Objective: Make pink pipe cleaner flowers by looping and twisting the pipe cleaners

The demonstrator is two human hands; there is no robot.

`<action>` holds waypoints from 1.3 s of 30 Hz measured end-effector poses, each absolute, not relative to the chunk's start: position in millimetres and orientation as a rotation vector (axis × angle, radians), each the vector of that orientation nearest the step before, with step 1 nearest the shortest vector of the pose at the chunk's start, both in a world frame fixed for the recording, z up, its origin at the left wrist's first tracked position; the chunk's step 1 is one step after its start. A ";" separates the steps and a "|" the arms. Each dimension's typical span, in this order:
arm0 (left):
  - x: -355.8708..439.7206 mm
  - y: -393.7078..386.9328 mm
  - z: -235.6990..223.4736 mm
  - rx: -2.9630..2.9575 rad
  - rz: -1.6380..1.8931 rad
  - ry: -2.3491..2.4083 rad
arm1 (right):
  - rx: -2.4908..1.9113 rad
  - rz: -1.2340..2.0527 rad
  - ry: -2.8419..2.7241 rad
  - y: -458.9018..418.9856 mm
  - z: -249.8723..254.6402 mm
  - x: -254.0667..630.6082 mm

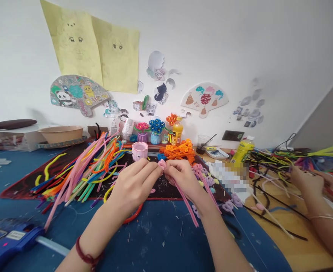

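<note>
My left hand point(136, 180) and my right hand point(182, 176) meet at the middle of the table, both with fingers pinched on a pink pipe cleaner flower point(162, 164) made of small loops. Pink stems point(187, 207) trail down below my right hand toward the blue table cover. Just behind my left hand stands a small pink cup point(139, 150). To the right of my right hand lie more pink and lilac looped pipe cleaners point(207, 176). My fingers cover part of the flower.
Many loose pipe cleaners point(81, 166) lie on a dark mat at left. A blue glue gun point(13, 241) rests front left. Orange pipe cleaner flowers point(180, 150) and a yellow bottle point(242, 151) stand behind. A co-worker's hands point(310, 183) work at far right.
</note>
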State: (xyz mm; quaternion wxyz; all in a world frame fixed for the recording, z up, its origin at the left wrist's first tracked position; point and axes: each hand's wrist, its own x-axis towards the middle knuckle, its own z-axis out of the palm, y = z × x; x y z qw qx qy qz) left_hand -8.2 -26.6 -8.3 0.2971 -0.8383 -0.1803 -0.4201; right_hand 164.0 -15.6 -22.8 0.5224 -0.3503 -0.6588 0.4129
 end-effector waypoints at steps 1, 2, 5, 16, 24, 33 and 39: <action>-7.3 -26.1 -7.9 -2.243 -1.159 -0.532 | -0.838 0.998 -1.563 -15.6 -22.8 164.0; -5.9 -25.7 -7.6 -2.259 -1.213 -0.592 | -0.837 0.993 -1.554 -15.6 -22.7 164.1; -1.6 -25.7 -7.1 -2.331 -1.382 -0.707 | -0.835 0.963 -1.567 -15.7 -22.4 164.0; -1.8 -24.6 -8.1 -2.596 -1.888 -1.205 | -0.826 0.788 -1.716 -17.4 -21.3 164.1; -0.3 -22.9 -7.8 -2.348 -1.598 -1.343 | -0.873 0.702 -1.782 -16.1 -26.6 163.7; -0.5 -23.7 -6.2 -2.473 -1.639 -1.349 | -0.832 0.801 -1.789 -12.2 -28.2 162.4; -2.8 -20.6 -10.2 -2.493 -1.688 -1.332 | -0.843 0.828 -1.794 -12.9 -28.5 161.8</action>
